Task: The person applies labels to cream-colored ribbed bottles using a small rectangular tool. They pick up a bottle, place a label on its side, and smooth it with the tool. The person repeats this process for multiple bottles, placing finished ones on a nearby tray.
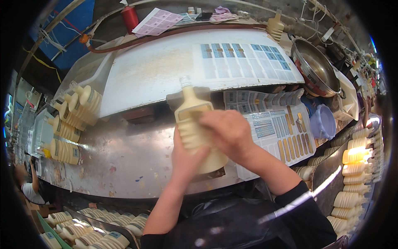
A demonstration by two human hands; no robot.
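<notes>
A cream-coloured bottle (191, 143) with a ribbed body and a clear threaded neck lies tilted before me, its neck pointing away. My left hand (185, 155) is wrapped round its lower left side. On the bottle's upper face is a rectangular, gold-edged label area (188, 111). My right hand (230, 130) is closed over that area's right end, its fingertips bunched and smeared by motion; what they hold, if anything, is hidden. Beneath the bottle's neck shows a dark support (172, 99). Right of my hands lies a sheet of blue and gold labels (273, 145).
A white board (145, 70) with another label sheet (211, 72) spans the far side. Similar bottles (64, 151) stand at left, with more in crates (105, 220) below and along the right. A metal pot (315, 66) and a lilac bucket (322, 122) stand at right.
</notes>
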